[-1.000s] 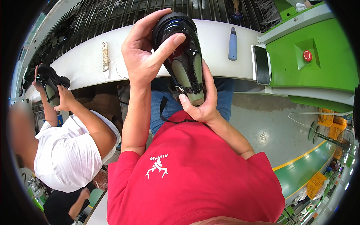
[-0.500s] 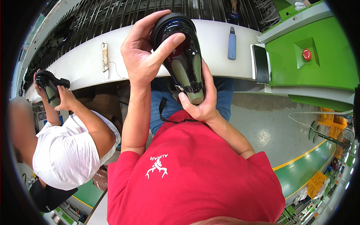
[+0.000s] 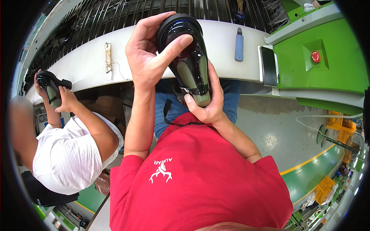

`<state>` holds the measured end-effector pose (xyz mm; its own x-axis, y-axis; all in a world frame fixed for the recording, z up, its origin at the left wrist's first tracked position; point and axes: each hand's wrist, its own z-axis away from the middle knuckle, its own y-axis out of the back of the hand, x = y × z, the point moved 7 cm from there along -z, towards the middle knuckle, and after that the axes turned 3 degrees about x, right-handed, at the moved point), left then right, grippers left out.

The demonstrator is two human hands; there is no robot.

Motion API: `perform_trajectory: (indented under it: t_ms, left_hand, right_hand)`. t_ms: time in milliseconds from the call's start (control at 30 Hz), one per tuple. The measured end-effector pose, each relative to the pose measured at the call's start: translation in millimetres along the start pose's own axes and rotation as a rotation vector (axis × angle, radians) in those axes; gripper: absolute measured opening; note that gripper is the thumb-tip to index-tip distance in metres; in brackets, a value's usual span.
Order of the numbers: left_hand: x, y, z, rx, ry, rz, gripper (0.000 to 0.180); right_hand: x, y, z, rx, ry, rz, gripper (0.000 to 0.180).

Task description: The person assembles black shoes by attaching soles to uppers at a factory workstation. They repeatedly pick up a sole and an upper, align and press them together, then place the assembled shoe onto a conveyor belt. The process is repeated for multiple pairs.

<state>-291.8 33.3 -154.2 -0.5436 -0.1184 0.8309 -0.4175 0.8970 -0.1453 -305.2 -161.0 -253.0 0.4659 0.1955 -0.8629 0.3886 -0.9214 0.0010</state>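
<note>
Left hand and right hand hold a black shoe, long axis running away, rounded end far and leftward.

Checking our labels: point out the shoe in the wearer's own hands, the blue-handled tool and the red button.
Shoe (image 3: 195,52): head view, on the glossy black upper.
Blue-handled tool (image 3: 239,47): head view, on the handle.
Red button (image 3: 316,57): head view, on the cap.
</note>
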Motion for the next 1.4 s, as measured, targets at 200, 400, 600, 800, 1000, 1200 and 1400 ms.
perform_trajectory:
  t_ms: [200,400,600,800,1000,1200,1400]
  left_hand:
    - [2,-3,0,-0.027,0.029,-0.006,0.062]
    - [4,1,5,-0.009,0.117,0.120,0.062]
    - [10,3,2,-0.069,0.095,0.116,0.059]
    - [9,5,6,-0.087,0.110,0.148,0.057]
    - [20,-2,11,-0.071,0.064,0.122,0.053]
    - [31,-13,9,-0.097,0.121,0.057,0.054]
    - [28,-14,4,-0.084,0.075,0.140,0.048]
  right_hand:
    - [-3,0,-1,0.000,0.051,0.063,0.101]
    - [-15,1,0,-0.061,0.097,0.194,0.102]
    - [-27,0,-2,-0.046,0.158,0.250,0.103]
    - [-31,1,-1,-0.011,0.208,0.255,0.104]
    - [-29,5,0,-0.029,0.127,0.237,0.103]
    - [-29,10,-5,-0.009,0.102,0.159,0.104]
    - [-24,11,-7,0.031,0.059,0.122,0.097]
